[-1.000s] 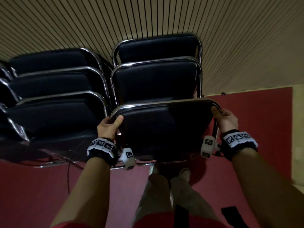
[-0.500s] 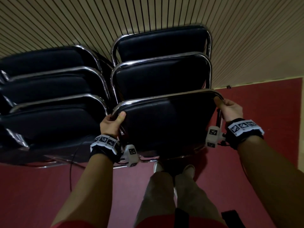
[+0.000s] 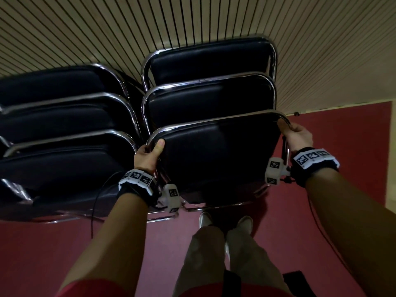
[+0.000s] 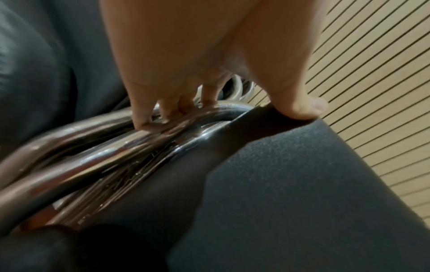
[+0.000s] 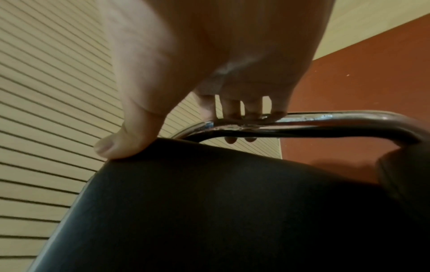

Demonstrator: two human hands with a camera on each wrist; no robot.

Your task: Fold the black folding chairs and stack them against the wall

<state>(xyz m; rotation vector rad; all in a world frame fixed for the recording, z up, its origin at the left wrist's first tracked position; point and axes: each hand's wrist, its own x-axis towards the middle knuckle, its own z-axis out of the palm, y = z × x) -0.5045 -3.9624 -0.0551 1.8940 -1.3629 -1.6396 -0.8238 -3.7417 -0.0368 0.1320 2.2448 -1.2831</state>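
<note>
Left stack [image 3: 64,133]: three folded black chairs lean one on another against the slatted wall [image 3: 192,22]. No hand touches them.

Left hand [image 3: 147,156]: its grip is closed on the upper left corner of the front chair [image 3: 214,159], thumb laid on the black pad, fingers [image 4: 142,117] curled over the chrome tube.

Right stack [image 3: 210,82]: two folded chairs lean against the wall just beside the left stack. The front chair stands folded before them, its top rail close to the second chair; contact between the two cannot be confirmed.

Right hand [image 3: 299,135]: its grip is closed on the upper right corner of the same chair, thumb on the pad edge, fingers [image 5: 230,110] hooked over the chrome rail.

Red floor [image 3: 342,146]: no unfolded chair is in view.

Progress, as judged: five chairs stacked; the sixth is folded and needs only to be leaned on and released. Chairs outside the view cannot be ruled out.
</note>
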